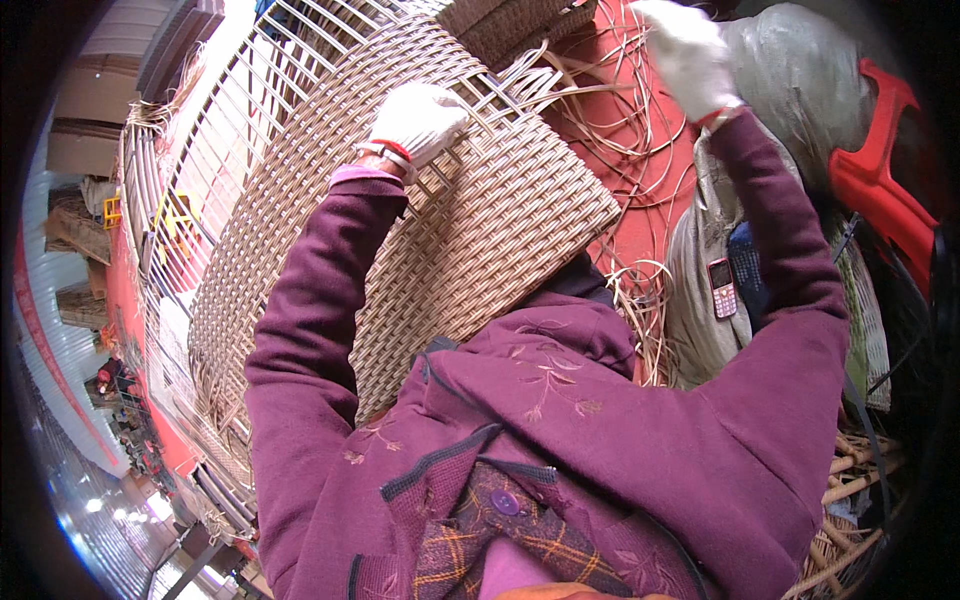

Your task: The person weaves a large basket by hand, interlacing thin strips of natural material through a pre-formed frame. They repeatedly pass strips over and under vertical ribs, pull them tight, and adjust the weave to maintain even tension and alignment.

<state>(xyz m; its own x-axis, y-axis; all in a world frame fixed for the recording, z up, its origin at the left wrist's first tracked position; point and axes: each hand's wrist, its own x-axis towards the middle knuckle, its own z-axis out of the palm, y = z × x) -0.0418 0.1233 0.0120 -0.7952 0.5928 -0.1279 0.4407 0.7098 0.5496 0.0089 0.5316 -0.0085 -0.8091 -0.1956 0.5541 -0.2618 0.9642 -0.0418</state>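
A large woven panel (500, 200) of tan, flat wicker strips on a metal frame leans across my lap. My left hand (418, 122), in a white knit glove, rests on the panel beside a gap in the weave. Its fingers are curled down against the strips, and their tips are hidden. Off to the right and raised, my right hand (685, 55) is closed in a white glove above the red floor. Loose wicker strips (640, 150) trail close to it; whatever its fingers grip cannot be made out.
Bare metal rods (225, 130) of the frame extend at the left. A red plastic chair (880, 160) stands at the right, near grey plastic sacking (790, 70). A small phone (722, 288) lies on grey cloth. Tangled strips cover part of the red floor (655, 215).
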